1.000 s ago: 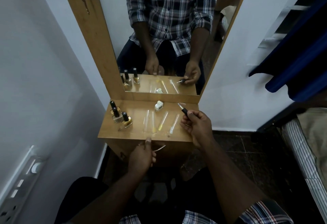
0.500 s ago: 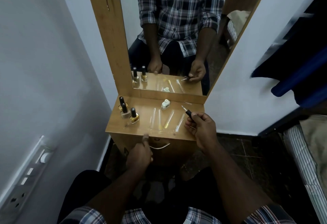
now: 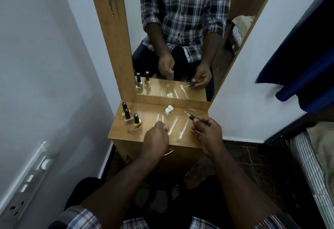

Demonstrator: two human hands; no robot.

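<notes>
Right hand (image 3: 207, 134): curled round the black cap of a polish brush (image 3: 191, 117), which is pinched between thumb and fingers above the right end of the tabletop (image 3: 122, 132).
Brush: its tip points far and left, toward the open bottle. It is held clear of the wood, likely so the wet bristles touch nothing until a stick is ready.
Left hand (image 3: 156, 136): over the near middle of the tabletop, fingers bent down onto the leftmost clear sticks. Whether it pinches one or only steadies it, I cannot tell.
Clear sticks (image 3: 182, 129): laid in a row, each running near to far with gaps between, probably so each can be painted on its own.
Open bottle (image 3: 169, 110): pale and uncapped, upright at the far edge just before the mirror (image 3: 180, 29). It sits close to the brush, handy for another dip.
Capped bottles (image 3: 130, 118): three of them, clustered at the far left and well apart from the sticks, seemingly parked out of the way.
</notes>
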